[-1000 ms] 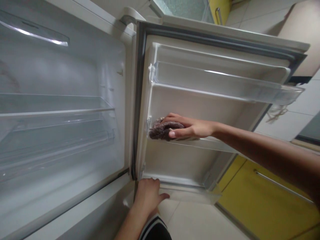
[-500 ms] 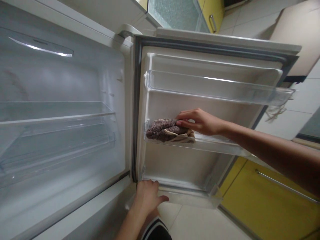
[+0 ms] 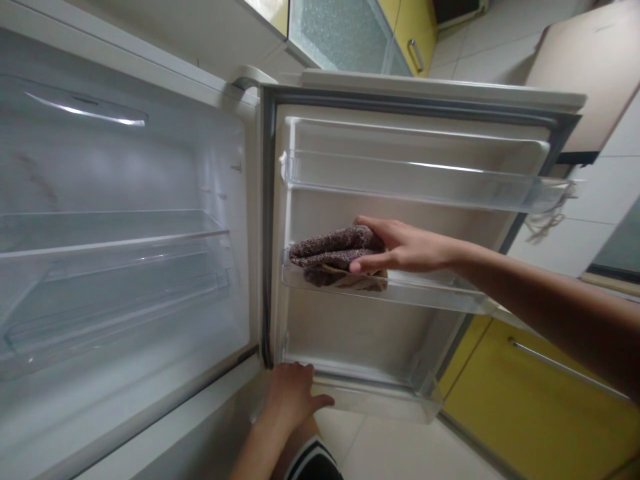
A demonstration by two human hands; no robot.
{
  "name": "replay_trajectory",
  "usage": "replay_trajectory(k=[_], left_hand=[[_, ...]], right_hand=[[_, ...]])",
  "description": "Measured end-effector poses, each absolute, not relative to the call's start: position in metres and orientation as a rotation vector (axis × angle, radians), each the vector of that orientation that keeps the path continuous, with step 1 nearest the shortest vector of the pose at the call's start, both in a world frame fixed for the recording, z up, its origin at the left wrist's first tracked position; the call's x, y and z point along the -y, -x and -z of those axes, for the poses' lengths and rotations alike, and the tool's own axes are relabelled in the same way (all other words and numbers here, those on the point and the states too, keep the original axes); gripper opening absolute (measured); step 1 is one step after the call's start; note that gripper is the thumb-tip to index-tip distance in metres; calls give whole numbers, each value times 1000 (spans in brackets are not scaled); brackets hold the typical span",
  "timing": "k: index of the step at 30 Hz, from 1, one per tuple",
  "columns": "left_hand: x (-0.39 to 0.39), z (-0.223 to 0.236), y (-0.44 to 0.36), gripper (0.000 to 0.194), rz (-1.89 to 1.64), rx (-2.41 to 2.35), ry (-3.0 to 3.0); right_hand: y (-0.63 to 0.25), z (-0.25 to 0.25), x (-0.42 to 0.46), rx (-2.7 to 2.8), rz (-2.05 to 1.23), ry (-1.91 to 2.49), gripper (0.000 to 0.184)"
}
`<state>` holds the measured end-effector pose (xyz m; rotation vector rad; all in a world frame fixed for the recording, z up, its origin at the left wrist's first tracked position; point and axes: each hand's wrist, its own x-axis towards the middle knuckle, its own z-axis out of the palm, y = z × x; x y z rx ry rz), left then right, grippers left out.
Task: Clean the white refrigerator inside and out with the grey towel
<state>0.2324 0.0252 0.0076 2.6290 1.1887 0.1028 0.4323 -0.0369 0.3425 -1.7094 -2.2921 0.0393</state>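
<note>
The person's left hand [image 3: 291, 393] rests at the lower hinge-side corner of the open white refrigerator door [image 3: 345, 330], thumb extended; whether its fingers grip the edge cannot be told. The right hand [image 3: 407, 248] has thumb and fingers closed on a folded, dark-brown fleecy cloth [image 3: 330, 250], which sits in the hinge-side end of the clear plastic middle door shelf [image 3: 430, 295], its lower folds seen through the shelf's front. To the left is the pale, lit refrigerator compartment [image 3: 125, 170]; beyond the door stands a glossy yellow cabinet front [image 3: 525, 407].
</note>
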Motion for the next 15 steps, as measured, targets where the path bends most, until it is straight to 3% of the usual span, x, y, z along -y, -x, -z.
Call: replay_trajectory(k=[5,9,11,14,15], left_hand=[[-26,-13,-230,47,-181,-1127,-2578],[-31,-41,-212,36,-468,-893,-2402],[-32,-66,-197,17,-772,-811,-2340],[-30,-111,-169,24,-1449,-748,-2250],[-28,-128,-161,19,-1689,-760,-2187]], right_hand=[[-433,-348,35,2266,216,1619,32],[-425,-343,28,2083,456,1430,28],[-417,-338,29,2074,506,1324,26],[-402,-334,35,2118,586,1168,21],[-397,-335,37,2134,610,1119,20]])
